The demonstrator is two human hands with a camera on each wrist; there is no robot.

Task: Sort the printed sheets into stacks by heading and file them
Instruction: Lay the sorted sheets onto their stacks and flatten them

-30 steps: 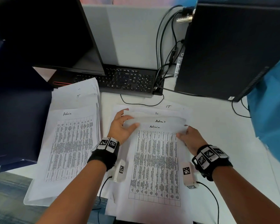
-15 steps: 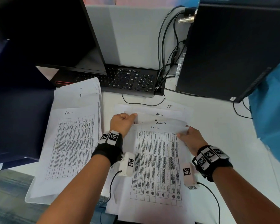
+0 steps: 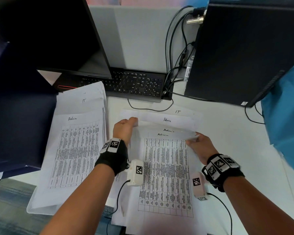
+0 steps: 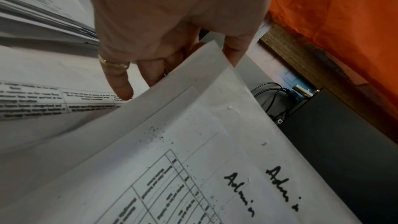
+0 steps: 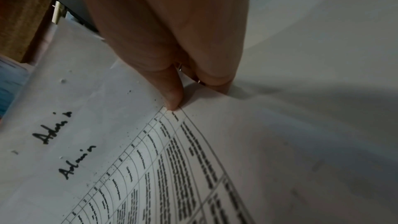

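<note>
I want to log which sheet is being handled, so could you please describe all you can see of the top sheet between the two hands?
The top sheet is white paper printed with a dense black table, headed "Admin" in handwriting. Its far edge is raised off the pile. The left hand grips one far corner, the right hand pinches the other.

Matt white paper sheets (image 3: 166, 168) — thin, translucent at the lifted edge; smooth white desk (image 3: 227, 133); matt black plastic keyboard (image 3: 137, 83).
</note>
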